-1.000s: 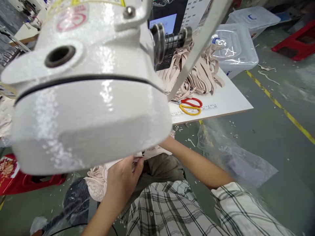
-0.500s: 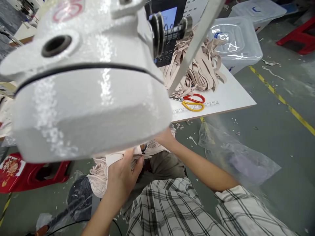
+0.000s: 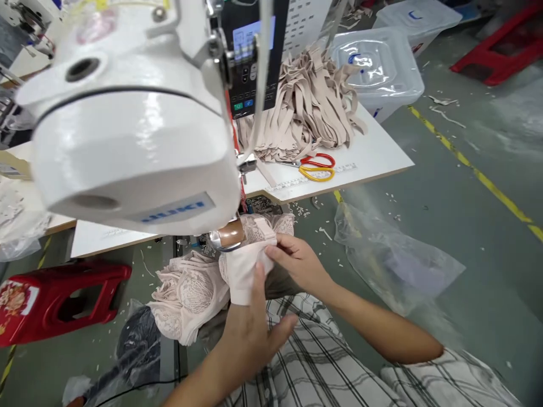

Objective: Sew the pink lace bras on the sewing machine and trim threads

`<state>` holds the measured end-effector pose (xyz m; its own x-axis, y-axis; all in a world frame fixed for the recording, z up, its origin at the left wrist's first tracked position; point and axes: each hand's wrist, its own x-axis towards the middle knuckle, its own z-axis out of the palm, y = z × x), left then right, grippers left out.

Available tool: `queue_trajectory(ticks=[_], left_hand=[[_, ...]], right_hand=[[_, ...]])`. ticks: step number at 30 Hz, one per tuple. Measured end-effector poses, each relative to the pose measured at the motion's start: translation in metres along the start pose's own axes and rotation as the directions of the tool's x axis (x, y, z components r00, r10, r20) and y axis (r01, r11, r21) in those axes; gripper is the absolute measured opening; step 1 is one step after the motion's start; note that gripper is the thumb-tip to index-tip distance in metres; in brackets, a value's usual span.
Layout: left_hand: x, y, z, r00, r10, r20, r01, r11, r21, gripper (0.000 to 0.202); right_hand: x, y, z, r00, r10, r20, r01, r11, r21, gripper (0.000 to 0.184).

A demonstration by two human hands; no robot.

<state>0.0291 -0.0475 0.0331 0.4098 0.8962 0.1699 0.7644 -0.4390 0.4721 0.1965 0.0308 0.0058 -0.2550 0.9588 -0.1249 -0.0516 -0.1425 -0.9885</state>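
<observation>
A pale pink lace bra (image 3: pixel 244 274) lies at the sewing machine's rounded metal-rimmed bed (image 3: pixel 230 234), under the white machine head (image 3: pixel 139 152). My right hand (image 3: pixel 299 264) pinches the bra's upper right edge between thumb and fingers. Over the lower part of its smooth band, my left hand (image 3: pixel 252 336) is spread, thumb held out, a fingertip at the cloth; whether it presses there I cannot tell. Beside it on the left hangs a pile of similar lace bras (image 3: pixel 193 294). The needle area is mostly hidden behind the machine head.
On the white table (image 3: pixel 377 155) lie a heap of beige straps (image 3: pixel 314 107), scissors (image 3: pixel 317 168) with red and yellow handles, and a printed ruler strip. A control screen (image 3: pixel 253 39) stands behind. Plastic bins (image 3: pixel 377 68), a red stool (image 3: pixel 63 302) and a clear bag (image 3: pixel 394 260) are around.
The machine head has shifted up and left in view, uncovering the bra and my right hand. My left hand has gone from gripping cloth to spread fingers, moving right and lower.
</observation>
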Motion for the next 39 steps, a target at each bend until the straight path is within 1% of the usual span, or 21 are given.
queue_trajectory(ticks=[1,3,6,7,9,10,12,13,14,15,16,17,18,19,23,25,28,31,33,36,39], left_hand=[[-0.001,0.001,-0.005,0.999,-0.021,0.039,0.025,0.995,-0.093,0.076],[0.001,-0.001,-0.018,0.999,-0.042,0.018,0.045,0.977,-0.209,0.05],[0.015,-0.003,-0.037,0.987,0.102,-0.124,-0.116,0.987,-0.115,0.04],[0.021,-0.004,-0.041,0.981,0.164,-0.107,-0.17,0.984,-0.051,0.04],[0.033,-0.007,-0.043,0.985,0.17,0.044,-0.171,0.984,0.038,0.032],[0.037,-0.011,-0.04,0.989,0.085,0.118,-0.093,0.994,0.064,0.03],[0.044,-0.024,-0.032,0.953,-0.179,0.246,0.187,0.982,-0.009,0.041],[0.047,-0.032,-0.026,0.895,-0.306,0.325,0.37,0.916,-0.155,0.044],[0.048,-0.039,-0.02,0.819,-0.385,0.426,0.539,0.77,-0.342,0.044],[0.048,-0.047,-0.015,0.751,-0.399,0.526,0.654,0.558,-0.511,0.042],[0.048,-0.052,-0.009,0.712,-0.368,0.598,0.702,0.338,-0.627,0.04],[0.047,-0.057,-0.005,0.699,-0.336,0.631,0.703,0.164,-0.692,0.038],[0.046,-0.059,-0.001,0.702,-0.331,0.63,0.683,0.063,-0.728,0.037],[0.043,-0.06,0.002,0.714,-0.345,0.61,0.657,0.028,-0.753,0.037],[0.032,-0.054,0.002,0.752,-0.417,0.51,0.572,0.027,-0.82,0.035],[0.028,-0.051,-0.001,0.781,-0.449,0.435,0.545,0.149,-0.825,0.033],[0.025,-0.047,-0.006,0.822,-0.477,0.309,0.518,0.404,-0.754,0.032],[0.025,-0.046,-0.008,0.828,-0.497,0.26,0.524,0.519,-0.675,0.032],[0.026,-0.045,-0.007,0.823,-0.507,0.256,0.534,0.538,-0.652,0.033],[0.032,-0.047,-0.003,0.809,-0.525,0.263,0.554,0.531,-0.641,0.038],[0.037,-0.053,0.002,0.773,-0.562,0.295,0.599,0.495,-0.63,0.042]], right_hand=[[-0.005,-0.001,-0.004,0.999,0.025,-0.021,-0.024,0.999,0.04,0.028],[-0.01,-0.005,-0.011,0.996,0.084,0.03,-0.087,0.99,0.112,0.029],[-0.011,-0.016,-0.017,0.955,0.103,0.277,-0.134,0.986,0.097,0.032],[-0.009,-0.02,-0.018,0.921,0.082,0.381,-0.107,0.993,0.046,0.032],[-0.006,-0.023,-0.017,0.837,0.028,0.546,0.051,0.99,-0.13,0.031],[-0.004,-0.022,-0.015,0.814,0.0,0.58,0.18,0.951,-0.252,0.03],[0.0,-0.015,-0.008,0.831,-0.087,0.549,0.424,0.738,-0.525,0.028],[0.002,-0.009,-0.005,0.848,-0.147,0.51,0.488,0.591,-0.642,0.027],[0.004,-0.003,-0.002,0.855,-0.209,0.474,0.514,0.458,-0.725,0.025],[0.005,0.004,0.001,0.853,-0.259,0.453,0.52,0.363,-0.773,0.024],[0.007,0.01,0.003,0.845,-0.299,0.443,0.526,0.31,-0.792,0.023],[0.008,0.015,0.005,0.833,-0.334,0.442,0.537,0.294,-0.79,0.023],[0.009,0.018,0.005,0.823,-0.369,0.432,0.547,0.31,-0.778,0.021],[0.009,0.02,0.005,0.819,-0.412,0.4,0.546,0.344,-0.764,0.02],[0.001,0.018,0.006,0.809,-0.571,0.143,0.481,0.501,-0.719,0.019],[-0.003,0.017,0.009,0.833,-0.539,0.126,0.459,0.544,-0.703,0.016],[-0.004,0.018,0.015,0.889,-0.429,0.158,0.407,0.584,-0.702,0.019],[-0.002,0.018,0.019,0.875,-0.454,0.166,0.427,0.564,-0.707,0.016],[-0.002,0.018,0.021,0.847,-0.502,0.177,0.467,0.543,-0.698,0.015],[-0.004,0.023,0.025,0.837,-0.522,0.166,0.473,0.537,-0.699,0.017],[-0.003,0.032,0.016,0.817,-0.502,0.284,0.532,0.467,-0.706,0.019]])
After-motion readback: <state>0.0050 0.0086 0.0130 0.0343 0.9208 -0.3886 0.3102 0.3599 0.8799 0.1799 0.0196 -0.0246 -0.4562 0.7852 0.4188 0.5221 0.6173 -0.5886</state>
